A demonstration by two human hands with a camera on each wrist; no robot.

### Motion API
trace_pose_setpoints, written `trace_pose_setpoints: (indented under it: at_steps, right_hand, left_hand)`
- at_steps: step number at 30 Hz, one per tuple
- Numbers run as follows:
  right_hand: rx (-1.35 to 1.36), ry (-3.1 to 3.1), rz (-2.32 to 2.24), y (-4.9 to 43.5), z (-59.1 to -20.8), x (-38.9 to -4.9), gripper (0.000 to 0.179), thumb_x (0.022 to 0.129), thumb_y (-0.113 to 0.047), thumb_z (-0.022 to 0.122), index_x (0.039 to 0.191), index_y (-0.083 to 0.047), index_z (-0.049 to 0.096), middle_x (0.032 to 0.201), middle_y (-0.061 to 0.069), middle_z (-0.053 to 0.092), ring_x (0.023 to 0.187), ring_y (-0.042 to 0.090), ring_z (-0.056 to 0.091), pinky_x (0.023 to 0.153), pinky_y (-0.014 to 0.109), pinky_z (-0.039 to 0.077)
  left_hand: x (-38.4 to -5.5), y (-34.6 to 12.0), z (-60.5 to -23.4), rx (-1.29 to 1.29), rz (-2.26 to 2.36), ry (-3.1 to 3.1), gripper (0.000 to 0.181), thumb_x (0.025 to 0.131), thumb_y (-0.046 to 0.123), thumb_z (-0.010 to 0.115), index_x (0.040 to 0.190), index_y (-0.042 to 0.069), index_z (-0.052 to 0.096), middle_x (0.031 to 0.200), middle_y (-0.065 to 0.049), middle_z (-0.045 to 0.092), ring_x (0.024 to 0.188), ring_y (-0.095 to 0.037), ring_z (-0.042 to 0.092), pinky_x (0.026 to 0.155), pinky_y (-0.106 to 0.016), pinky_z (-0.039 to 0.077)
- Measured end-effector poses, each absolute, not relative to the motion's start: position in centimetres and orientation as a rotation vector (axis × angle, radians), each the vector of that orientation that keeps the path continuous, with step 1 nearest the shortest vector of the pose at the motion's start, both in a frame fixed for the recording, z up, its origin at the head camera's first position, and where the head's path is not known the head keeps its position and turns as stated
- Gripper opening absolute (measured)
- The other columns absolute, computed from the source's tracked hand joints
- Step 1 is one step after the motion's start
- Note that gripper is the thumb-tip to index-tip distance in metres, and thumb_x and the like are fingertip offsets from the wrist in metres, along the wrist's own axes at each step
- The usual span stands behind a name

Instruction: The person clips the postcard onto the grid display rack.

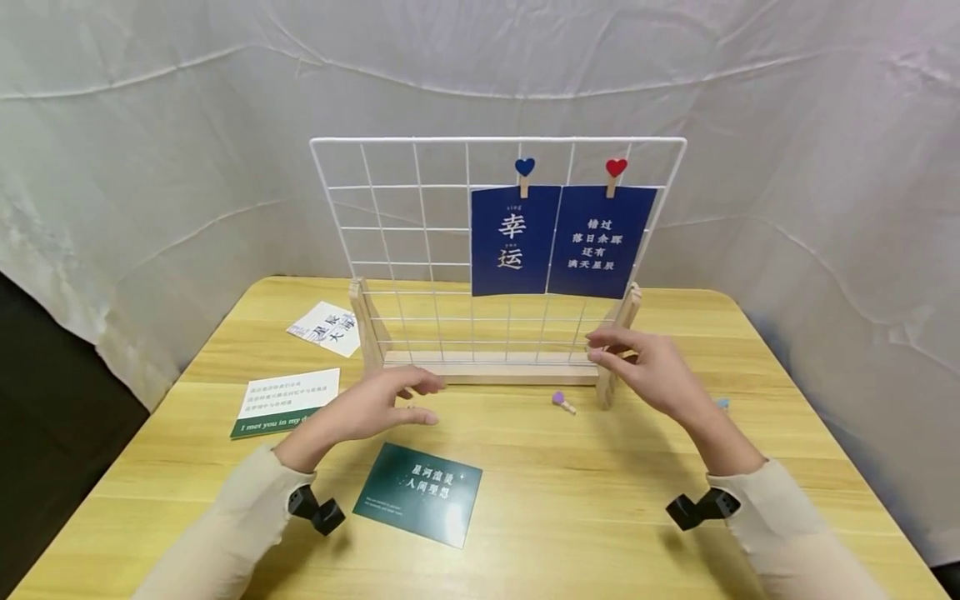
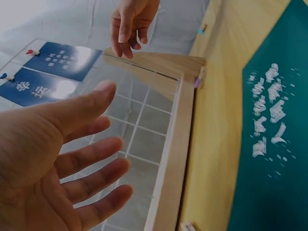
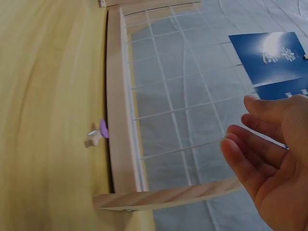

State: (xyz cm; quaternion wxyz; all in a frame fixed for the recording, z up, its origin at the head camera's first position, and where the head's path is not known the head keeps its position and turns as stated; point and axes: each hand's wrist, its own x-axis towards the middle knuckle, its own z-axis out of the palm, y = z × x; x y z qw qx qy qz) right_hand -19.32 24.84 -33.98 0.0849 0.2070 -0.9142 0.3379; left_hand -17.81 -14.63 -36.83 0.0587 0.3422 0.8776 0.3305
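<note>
A pale, creased cloth hung beyond the hands, behind a counter (image 1: pixel 570 517) with smooth yellow wood grain. Ahead of and above the hands stood a white wire grid (image 1: pixel 425 228), its thin bars crossing in rectangles, set upright in a pale wooden stand (image 1: pixel 510 371). The work appeared to be between two clippings: a blue card with two large characters (image 1: pixel 515 242) and a blue card with four lines (image 1: pixel 600 242) hung from the grid, up and ahead of the right hand (image 1: pixel 652 367).

Neither hand held anything; the left hand (image 1: pixel 378 404) was released, fingers spread and relaxed, and the right was loosely curved near the stand's right end. A glossy dark green card (image 1: pixel 423 496) lay nearer the body than the left hand; a white-and-green card (image 1: pixel 285 404) and a white card (image 1: pixel 326 327) lay to its left.

Smallest were the wooden clips: a blue heart clip (image 1: pixel 525 167) and a red heart clip (image 1: pixel 616 168) above, a purple-topped clip (image 1: pixel 563 402) between the hands, nearer the right. The next move probably called for a light pinch on a flat card's edge or that clip.
</note>
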Motion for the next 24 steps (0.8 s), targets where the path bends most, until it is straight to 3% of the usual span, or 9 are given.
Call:
trace_pose_setpoints:
  at_steps: [4, 8, 15, 24]
  right_hand:
    - [0.644, -2.749, 1.064, 24.6, -35.1, -19.6, 0.030, 0.096, -0.030, 0.065, 0.117, -0.009, 0.070, 0.116, 0.009, 0.068, 0.096, 0.025, 0.067, 0.080, 0.042, 0.057]
    - [0.655, -2.758, 1.119, 24.4, -36.1, -19.8, 0.030, 0.095, -0.026, 0.067, 0.117, -0.005, 0.070, 0.115, 0.011, 0.069, 0.095, 0.024, 0.068, 0.080, 0.038, 0.057]
    - [0.646, -2.796, 1.153, 24.0, -37.9, -20.3, 0.030, 0.094, -0.021, 0.069, 0.119, -0.004, 0.069, 0.114, 0.010, 0.069, 0.087, 0.019, 0.066, 0.073, 0.030, 0.056]
    - [0.680, -2.825, 1.169, 23.4, -39.4, -20.6, 0.037, 0.092, -0.027, 0.070, 0.118, -0.002, 0.068, 0.108, 0.010, 0.071, 0.089, 0.021, 0.068, 0.077, 0.037, 0.057]
  left_hand:
    - [-17.7, -15.2, -37.6, 1.052, 0.958, 2.590, 0.050, 0.088, 0.037, 0.074, 0.127, 0.008, 0.062, 0.119, -0.005, 0.065, 0.107, -0.023, 0.061, 0.089, -0.041, 0.052]
    - [-17.6, -16.0, -38.2, 1.040, 0.926, 2.535, 0.048, 0.087, 0.032, 0.075, 0.126, 0.008, 0.062, 0.116, -0.009, 0.065, 0.105, -0.025, 0.060, 0.089, -0.044, 0.052]
    - [-17.5, -17.2, -39.4, 1.049, 0.870, 2.497, 0.053, 0.083, 0.032, 0.080, 0.127, 0.010, 0.062, 0.114, -0.006, 0.066, 0.100, -0.021, 0.061, 0.086, -0.043, 0.052]
    - [-17.2, -17.5, -40.1, 1.067, 0.849, 2.465, 0.054, 0.078, 0.030, 0.083, 0.123, 0.009, 0.064, 0.111, -0.001, 0.066, 0.095, -0.019, 0.061, 0.081, -0.036, 0.053]
